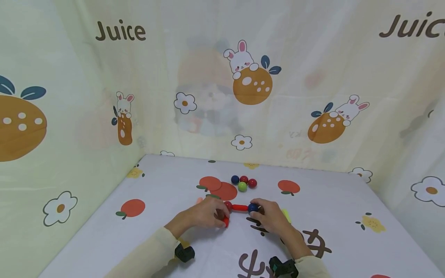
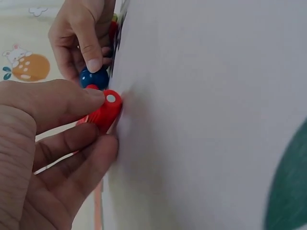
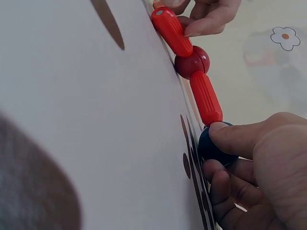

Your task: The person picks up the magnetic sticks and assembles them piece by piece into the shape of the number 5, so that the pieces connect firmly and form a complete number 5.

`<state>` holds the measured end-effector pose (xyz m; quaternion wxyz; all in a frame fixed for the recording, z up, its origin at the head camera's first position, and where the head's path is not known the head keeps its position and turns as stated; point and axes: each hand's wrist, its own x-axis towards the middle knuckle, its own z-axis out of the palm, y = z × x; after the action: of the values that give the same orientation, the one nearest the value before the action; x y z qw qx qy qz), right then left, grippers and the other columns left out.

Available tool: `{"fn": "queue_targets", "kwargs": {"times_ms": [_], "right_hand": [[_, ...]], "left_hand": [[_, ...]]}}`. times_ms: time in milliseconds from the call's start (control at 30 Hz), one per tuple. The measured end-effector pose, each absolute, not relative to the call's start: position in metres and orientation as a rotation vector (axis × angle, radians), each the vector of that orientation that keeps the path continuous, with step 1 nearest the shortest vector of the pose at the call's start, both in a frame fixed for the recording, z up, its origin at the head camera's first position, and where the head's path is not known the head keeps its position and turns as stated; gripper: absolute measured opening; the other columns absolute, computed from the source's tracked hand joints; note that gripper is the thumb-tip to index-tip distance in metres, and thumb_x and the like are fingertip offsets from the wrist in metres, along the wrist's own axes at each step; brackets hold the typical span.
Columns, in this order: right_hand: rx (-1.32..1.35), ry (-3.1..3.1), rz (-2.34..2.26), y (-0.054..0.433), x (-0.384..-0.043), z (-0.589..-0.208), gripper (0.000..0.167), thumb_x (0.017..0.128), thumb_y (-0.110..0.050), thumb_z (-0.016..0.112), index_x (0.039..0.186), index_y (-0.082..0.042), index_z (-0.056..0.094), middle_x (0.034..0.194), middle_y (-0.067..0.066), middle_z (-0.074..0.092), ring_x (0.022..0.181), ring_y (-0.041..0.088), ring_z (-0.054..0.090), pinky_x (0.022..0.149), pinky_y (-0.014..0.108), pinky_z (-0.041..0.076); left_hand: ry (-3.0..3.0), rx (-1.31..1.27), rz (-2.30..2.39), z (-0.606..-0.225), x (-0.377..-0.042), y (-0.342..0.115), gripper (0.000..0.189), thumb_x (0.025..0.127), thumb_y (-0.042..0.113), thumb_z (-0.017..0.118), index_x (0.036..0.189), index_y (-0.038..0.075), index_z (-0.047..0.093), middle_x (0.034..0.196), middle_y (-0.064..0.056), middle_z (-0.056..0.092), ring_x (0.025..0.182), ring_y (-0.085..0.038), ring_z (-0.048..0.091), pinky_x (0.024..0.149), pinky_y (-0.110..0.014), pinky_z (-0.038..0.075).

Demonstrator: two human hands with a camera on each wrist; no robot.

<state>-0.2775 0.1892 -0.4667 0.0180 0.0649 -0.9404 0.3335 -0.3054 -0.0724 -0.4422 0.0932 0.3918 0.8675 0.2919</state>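
My left hand (image 1: 208, 213) pinches a red ridged rod (image 3: 171, 31) between thumb and fingers. One end of that rod meets a dark red ball (image 3: 191, 62). From the ball a second red rod (image 1: 240, 207) runs across to a dark blue ball (image 1: 252, 207). My right hand (image 1: 272, 217) grips the blue ball with thumb and fingertips, low over the tabletop. A white dot shows on the free end of the left rod (image 2: 110, 98) in the left wrist view.
Behind the hands sit a dark blue ball (image 1: 235, 180), a green ball (image 1: 242, 187) and two red balls (image 1: 252, 183). A yellow-green piece (image 1: 286, 215) lies beside the right hand, a peach piece (image 1: 199, 200) behind the left. Printed cloth covers the table (image 1: 167, 173); curtains surround it.
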Motion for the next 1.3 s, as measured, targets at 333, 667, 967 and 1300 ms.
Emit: {"fn": "queue_targets", "kwargs": {"times_ms": [333, 667, 967, 1300], "right_hand": [[0.213, -2.918, 1.027, 0.188, -0.276, -0.465, 0.041, 0.091, -0.015, 0.076, 0.131, -0.013, 0.066, 0.106, 0.004, 0.067, 0.088, 0.019, 0.056, 0.071, 0.029, 0.054], [0.222, -2.9, 1.068, 0.191, -0.279, -0.466, 0.039, 0.091, -0.016, 0.077, 0.129, -0.014, 0.067, 0.105, 0.003, 0.067, 0.087, 0.019, 0.056, 0.072, 0.03, 0.054], [0.266, -2.875, 1.071, 0.188, -0.28, -0.464, 0.039, 0.09, -0.016, 0.078, 0.128, -0.012, 0.067, 0.098, 0.001, 0.067, 0.083, 0.018, 0.056, 0.069, 0.028, 0.053], [0.243, -2.892, 1.06, 0.191, -0.279, -0.466, 0.037, 0.091, -0.016, 0.077, 0.127, -0.012, 0.068, 0.092, -0.001, 0.065, 0.081, 0.016, 0.056, 0.067, 0.027, 0.052]], "left_hand": [[2.57, 1.103, 0.816, -0.427, -0.318, -0.069, 0.023, 0.089, 0.016, 0.077, 0.111, 0.014, 0.073, 0.084, 0.012, 0.066, 0.078, -0.008, 0.061, 0.071, -0.021, 0.054], [2.719, 1.026, 0.698, -0.412, -0.347, -0.042, 0.038, 0.092, 0.024, 0.075, 0.128, 0.016, 0.064, 0.098, 0.005, 0.065, 0.09, -0.012, 0.058, 0.073, -0.024, 0.053], [2.812, 1.049, 0.498, -0.408, -0.371, -0.011, 0.047, 0.095, 0.023, 0.071, 0.14, 0.019, 0.059, 0.136, -0.002, 0.054, 0.113, -0.016, 0.054, 0.097, -0.035, 0.054], [2.827, 0.958, 0.47, -0.423, -0.378, 0.014, 0.05, 0.095, 0.027, 0.07, 0.143, 0.025, 0.057, 0.143, 0.004, 0.049, 0.12, -0.015, 0.052, 0.102, -0.038, 0.052]]}}
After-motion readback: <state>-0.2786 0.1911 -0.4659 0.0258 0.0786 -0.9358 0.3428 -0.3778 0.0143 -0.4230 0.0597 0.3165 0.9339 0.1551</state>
